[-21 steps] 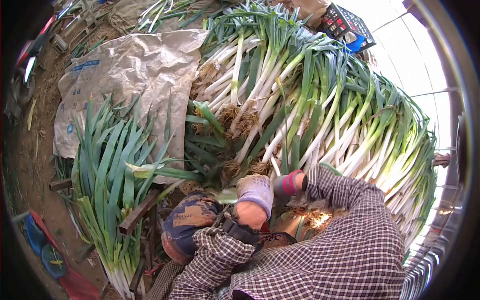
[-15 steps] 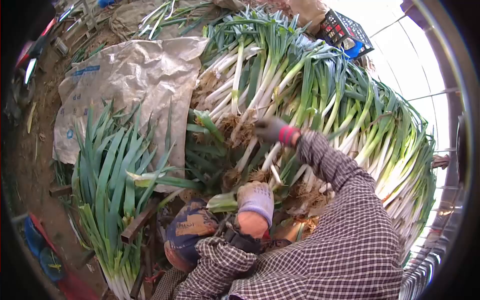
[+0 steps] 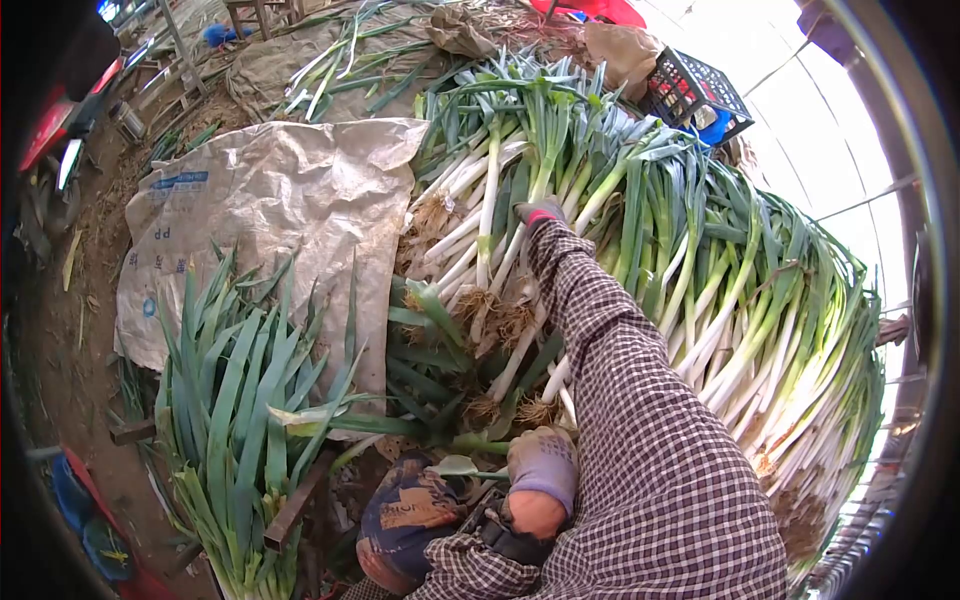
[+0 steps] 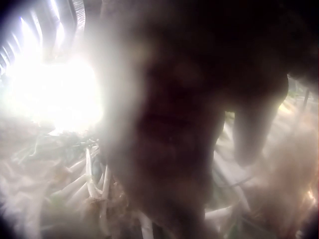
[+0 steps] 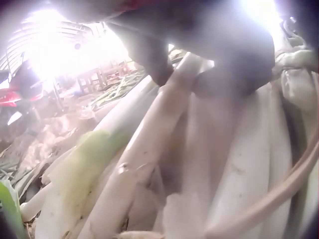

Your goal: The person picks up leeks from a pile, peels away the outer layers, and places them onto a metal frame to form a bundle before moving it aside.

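Note:
The right hand (image 3: 540, 211) reaches far forward into a broad pile of leeks (image 3: 700, 240). In the right wrist view, the dark fingers and thumb of this hand (image 5: 214, 50) grip the upper part of a white leek stalk (image 5: 149, 134), with more stalks alongside. Near the knee, the gloved left hand (image 3: 543, 468) is curled round a leek, whose pale green part (image 3: 455, 466) shows at its left side; most of the grip is hidden. The left wrist view is dark and blurred, with the left hand (image 4: 174, 129) filling its middle above white stalks.
Green-leaved leeks (image 3: 235, 400) lean against a rusty metal bar (image 3: 298, 505) at the left. Behind them a pale woven sack (image 3: 280, 210) lies on the ground. A black crate (image 3: 695, 92) stands beyond the pile, and a patterned knee (image 3: 405, 520) is beside the left hand.
My right hand has moved from beside the left hand up and forward onto the leeks. The left hand stays low near the knee. The head view has tilted up slightly.

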The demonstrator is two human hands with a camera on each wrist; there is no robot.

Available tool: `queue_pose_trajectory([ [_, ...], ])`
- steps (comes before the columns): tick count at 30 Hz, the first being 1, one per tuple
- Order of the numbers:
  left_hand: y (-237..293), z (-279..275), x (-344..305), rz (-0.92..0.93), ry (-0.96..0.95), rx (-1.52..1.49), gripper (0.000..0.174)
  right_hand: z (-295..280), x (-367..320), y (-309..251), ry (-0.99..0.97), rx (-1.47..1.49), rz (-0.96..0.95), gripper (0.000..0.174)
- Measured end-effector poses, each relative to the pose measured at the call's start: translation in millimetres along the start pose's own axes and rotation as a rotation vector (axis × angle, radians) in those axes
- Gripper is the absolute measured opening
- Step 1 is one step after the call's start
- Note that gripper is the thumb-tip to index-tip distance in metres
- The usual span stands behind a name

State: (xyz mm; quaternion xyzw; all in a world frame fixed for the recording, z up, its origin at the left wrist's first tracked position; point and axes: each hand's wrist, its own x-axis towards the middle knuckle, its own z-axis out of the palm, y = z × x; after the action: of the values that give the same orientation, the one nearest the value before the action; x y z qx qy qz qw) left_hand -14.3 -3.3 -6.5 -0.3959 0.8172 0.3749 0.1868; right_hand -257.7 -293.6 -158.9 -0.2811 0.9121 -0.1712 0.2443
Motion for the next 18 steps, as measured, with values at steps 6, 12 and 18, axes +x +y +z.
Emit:
queue_pose_trajectory([
  [6,10,32,19,-0.012,0.059,-0.032,0.021,-16,-39,-25,-0.025,-0.319,-0.093,0.071],
  [12,19,16,11,-0.125,0.007,-0.095,0.020,39,27,23,-0.213,-0.040,-0.132,0.079],
  [18,17,22,7,0.035,0.113,0.028,0.020,-19,-33,47,-0.902,1.181,-0.092,0.021],
])
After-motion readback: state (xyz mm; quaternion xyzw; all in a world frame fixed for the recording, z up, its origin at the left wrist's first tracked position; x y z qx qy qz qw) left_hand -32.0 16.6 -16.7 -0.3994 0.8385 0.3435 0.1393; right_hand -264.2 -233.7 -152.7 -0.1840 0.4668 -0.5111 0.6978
